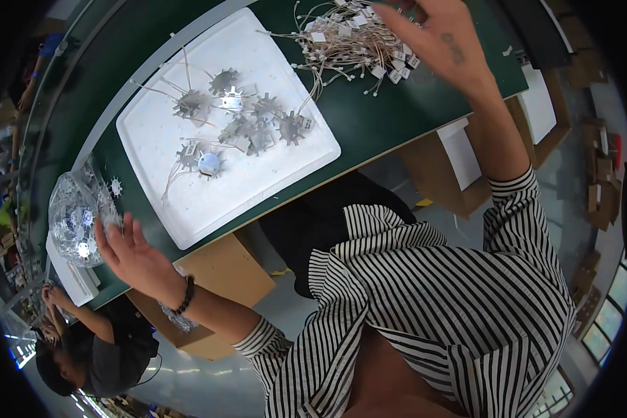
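My left hand point(141, 263) is open, its fingers spread beside a clear plastic bag point(82, 219) holding shiny, gear-shaped metal pieces. My right hand point(442, 42) hovers at the far right, over the near edge of a heap of thin wire leads point(359, 42) with small white connectors and tags. Its thumb stands apart from the fingers, which the picture's top edge partly cuts off; nothing shows in its grip. Between the hands lies a white tray point(258, 184). On it are several toothed metal discs point(256, 132), some with wires attached.
Beneath everything is a green tabletop point(369, 129). One loose toothed disc point(115, 187) lies between bag and tray. Cardboard boxes point(233, 268) stand below the table edge, with another box point(442, 167) at the right. A co-worker in dark clothing point(115, 348) sits at the lower left.
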`<state>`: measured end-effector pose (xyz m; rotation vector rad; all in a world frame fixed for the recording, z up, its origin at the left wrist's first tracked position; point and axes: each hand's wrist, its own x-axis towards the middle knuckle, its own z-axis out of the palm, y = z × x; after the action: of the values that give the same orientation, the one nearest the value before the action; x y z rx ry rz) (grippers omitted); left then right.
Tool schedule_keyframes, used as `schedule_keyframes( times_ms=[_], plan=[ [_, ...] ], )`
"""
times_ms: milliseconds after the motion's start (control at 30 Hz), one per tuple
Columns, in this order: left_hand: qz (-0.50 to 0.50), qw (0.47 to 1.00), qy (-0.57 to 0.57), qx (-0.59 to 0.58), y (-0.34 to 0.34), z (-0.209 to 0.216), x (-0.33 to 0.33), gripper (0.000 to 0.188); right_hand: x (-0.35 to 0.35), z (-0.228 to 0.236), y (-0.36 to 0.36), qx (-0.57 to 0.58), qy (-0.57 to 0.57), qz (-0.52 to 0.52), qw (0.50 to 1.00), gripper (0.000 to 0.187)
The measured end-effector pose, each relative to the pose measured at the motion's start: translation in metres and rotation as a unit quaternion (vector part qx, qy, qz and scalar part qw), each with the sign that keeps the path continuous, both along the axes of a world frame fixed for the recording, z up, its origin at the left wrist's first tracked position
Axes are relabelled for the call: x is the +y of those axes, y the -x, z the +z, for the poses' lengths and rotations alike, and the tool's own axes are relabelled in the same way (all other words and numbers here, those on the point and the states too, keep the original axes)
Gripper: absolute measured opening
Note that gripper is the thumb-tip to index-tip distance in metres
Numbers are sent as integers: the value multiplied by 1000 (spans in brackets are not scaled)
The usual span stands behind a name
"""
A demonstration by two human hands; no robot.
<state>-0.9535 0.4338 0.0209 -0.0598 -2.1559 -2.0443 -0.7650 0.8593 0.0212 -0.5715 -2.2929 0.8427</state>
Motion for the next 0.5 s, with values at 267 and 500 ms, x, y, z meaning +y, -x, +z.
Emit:
schedule_keyframes(
  times_ms=[267, 500],
  plan=[
    [-198, 947, -247, -54, -12, -18, -38, 41, 7, 0, 10, -26, -166, 246, 955, 11],
    [-226, 918, -292, -145, -44, 4, 20, 45, -30, 31, 20, -76, 246, 17, 966, 17]
  ],
)
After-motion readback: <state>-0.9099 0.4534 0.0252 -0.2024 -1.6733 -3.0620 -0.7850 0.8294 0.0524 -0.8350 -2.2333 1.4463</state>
